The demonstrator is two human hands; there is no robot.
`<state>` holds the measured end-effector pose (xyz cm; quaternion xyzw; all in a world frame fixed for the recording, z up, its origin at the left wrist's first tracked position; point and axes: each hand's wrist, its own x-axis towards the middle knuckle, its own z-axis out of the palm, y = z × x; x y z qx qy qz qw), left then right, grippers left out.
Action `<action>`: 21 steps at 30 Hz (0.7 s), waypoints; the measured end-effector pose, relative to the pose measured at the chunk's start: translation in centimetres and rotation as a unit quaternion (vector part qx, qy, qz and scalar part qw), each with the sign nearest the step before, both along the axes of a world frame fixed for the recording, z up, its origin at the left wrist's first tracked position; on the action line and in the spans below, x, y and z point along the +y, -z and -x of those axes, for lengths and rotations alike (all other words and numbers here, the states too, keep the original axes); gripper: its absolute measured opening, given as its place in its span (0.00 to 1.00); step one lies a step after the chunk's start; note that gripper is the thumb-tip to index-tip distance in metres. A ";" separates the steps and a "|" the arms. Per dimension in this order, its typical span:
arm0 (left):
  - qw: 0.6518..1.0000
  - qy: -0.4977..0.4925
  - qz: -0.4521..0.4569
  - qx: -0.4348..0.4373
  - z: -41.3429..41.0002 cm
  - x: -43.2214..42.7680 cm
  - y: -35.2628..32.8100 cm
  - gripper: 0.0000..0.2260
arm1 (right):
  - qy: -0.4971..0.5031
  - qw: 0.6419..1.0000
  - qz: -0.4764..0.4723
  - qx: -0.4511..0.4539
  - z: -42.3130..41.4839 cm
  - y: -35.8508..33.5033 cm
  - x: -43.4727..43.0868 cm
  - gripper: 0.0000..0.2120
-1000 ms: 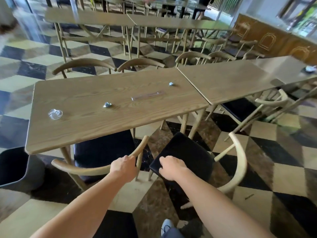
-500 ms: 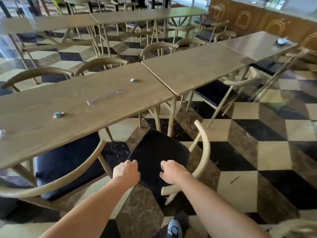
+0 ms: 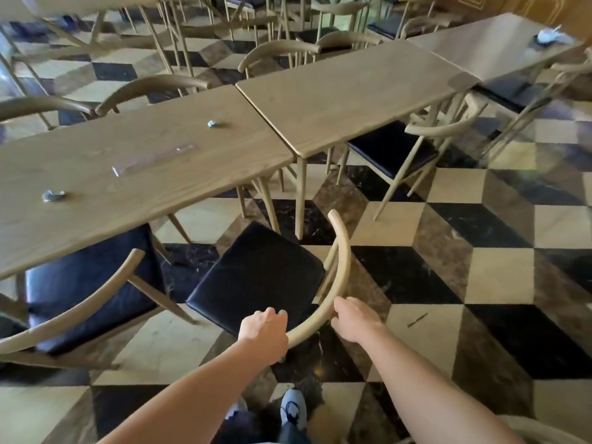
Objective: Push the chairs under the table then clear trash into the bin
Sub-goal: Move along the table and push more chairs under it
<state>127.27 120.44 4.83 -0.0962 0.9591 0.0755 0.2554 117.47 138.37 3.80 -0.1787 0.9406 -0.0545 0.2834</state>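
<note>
A wooden chair with a black seat [image 3: 256, 274] stands turned sideways beside the long table [image 3: 96, 219], out from under it. My left hand [image 3: 264, 331] is closed over the near end of its curved backrest [image 3: 341, 261]. My right hand [image 3: 354, 318] grips the same rail a little further along. On the long table lie two crumpled wrappers [image 3: 53, 196] [image 3: 212, 124] and a clear plastic strip [image 3: 153, 160]. A second black-seated chair [image 3: 86, 283] at the left sits partly under the table.
A second table [image 3: 346, 91] adjoins on the right, with a chair [image 3: 390, 149] pulled out below it. A third table [image 3: 499, 46] beyond carries a white item [image 3: 547, 35]. More chairs line the far side. Checkered floor opens to the right. My shoes [image 3: 293, 408] are below.
My left hand left the left chair's backrest and my right hand left the seat; both now hold the sideways chair's curved backrest. The view swung right, and the dark bin dropped out of sight.
</note>
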 end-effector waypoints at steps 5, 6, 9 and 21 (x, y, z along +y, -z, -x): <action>1.000 -0.014 -0.002 0.001 0.9 -1.1 1.2 0.14 | -0.028 1.000 -0.003 -0.002 0.1 0.0 -1.2 0.19; 1.000 -0.015 -0.002 0.004 1.1 -1.5 1.6 0.14 | -0.036 0.999 -0.010 0.000 0.1 0.0 -1.4 0.20; 1.000 -0.023 0.004 0.014 1.9 -2.1 2.7 0.13 | -0.086 0.995 -0.043 0.013 0.6 -0.2 -1.9 0.21; 0.991 -0.099 -0.061 -0.068 3.2 1.3 5.0 0.16 | -0.317 0.942 -0.113 0.017 6.0 2.4 -2.2 0.21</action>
